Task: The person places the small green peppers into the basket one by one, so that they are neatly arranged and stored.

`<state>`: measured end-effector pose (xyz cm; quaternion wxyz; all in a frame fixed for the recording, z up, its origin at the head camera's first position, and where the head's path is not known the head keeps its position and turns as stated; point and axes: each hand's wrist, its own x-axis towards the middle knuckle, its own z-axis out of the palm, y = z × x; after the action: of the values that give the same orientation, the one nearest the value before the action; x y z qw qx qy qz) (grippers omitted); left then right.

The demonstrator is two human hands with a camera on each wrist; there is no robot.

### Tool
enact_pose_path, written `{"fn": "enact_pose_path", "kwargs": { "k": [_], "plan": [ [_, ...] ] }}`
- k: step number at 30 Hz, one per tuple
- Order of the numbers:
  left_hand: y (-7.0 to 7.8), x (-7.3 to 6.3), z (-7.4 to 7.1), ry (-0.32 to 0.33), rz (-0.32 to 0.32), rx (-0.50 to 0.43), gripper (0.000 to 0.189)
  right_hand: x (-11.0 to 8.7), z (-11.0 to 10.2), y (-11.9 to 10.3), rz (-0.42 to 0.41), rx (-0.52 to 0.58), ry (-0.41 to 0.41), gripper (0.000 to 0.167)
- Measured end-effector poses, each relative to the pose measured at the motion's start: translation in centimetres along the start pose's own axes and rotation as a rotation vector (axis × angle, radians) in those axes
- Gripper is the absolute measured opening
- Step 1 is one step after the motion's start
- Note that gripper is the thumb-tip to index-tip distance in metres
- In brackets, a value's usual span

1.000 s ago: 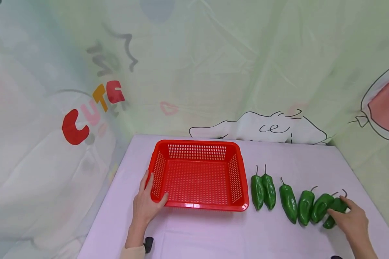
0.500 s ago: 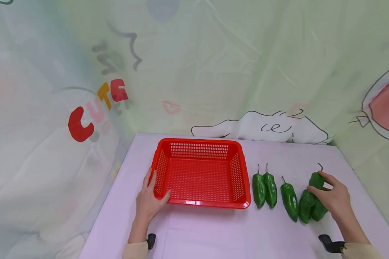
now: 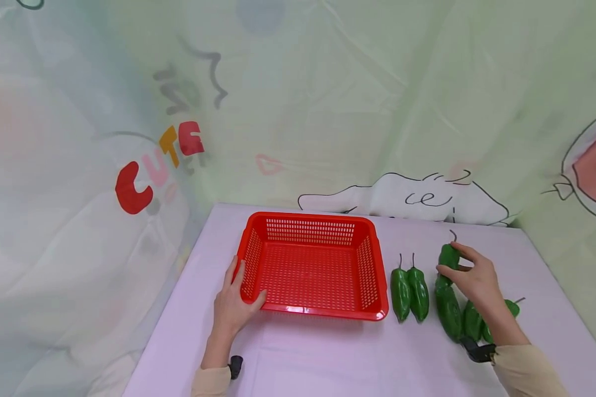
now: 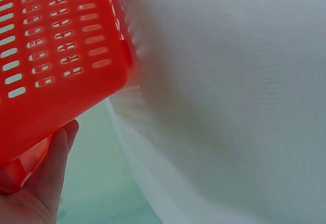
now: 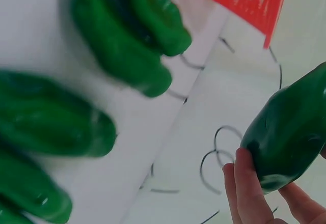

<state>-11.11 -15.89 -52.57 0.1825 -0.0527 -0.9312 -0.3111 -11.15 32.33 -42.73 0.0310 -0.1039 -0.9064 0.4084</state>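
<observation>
At the front left corner of a red plastic basket (image 3: 308, 275), my left hand (image 3: 233, 309) grips the rim, thumb over the front edge and fingers along the left side. The left wrist view shows these fingers (image 4: 56, 163) against the outside of the basket wall (image 4: 66, 96). My right hand (image 3: 479, 275) holds a green pepper (image 3: 448, 255) near its stem end, between thumb and fingers. The held pepper (image 5: 290, 132) is raised above the table in the right wrist view. Below it, a second green pepper (image 3: 448, 311) lies on the table.
Two green peppers (image 3: 400, 292) lie side by side just right of the basket. More peppers (image 3: 472, 322) lie partly hidden behind my right wrist. A pale cloth covers the table (image 3: 318, 358); a printed curtain (image 3: 328, 110) hangs behind it.
My right hand has picked up the rightmost pepper and carried it left and away from me, over the other peppers. My left hand has stayed on the basket; the head view has shifted slightly.
</observation>
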Motion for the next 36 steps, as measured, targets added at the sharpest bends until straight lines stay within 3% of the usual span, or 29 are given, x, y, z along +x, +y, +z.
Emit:
{"fn": "enact_pose_path", "kwargs": {
  "k": [14, 36],
  "plan": [
    [0.1, 0.0, 0.3, 0.003, -0.005, 0.001, 0.086, 1.9, 4.1, -4.8, -0.102, 0.069, -0.043, 0.059],
    [0.3, 0.1, -0.1, 0.012, -0.014, 0.002, 0.085, 4.1, 10.5, -12.8, -0.182, 0.239, -0.204, 0.055]
  ]
}}
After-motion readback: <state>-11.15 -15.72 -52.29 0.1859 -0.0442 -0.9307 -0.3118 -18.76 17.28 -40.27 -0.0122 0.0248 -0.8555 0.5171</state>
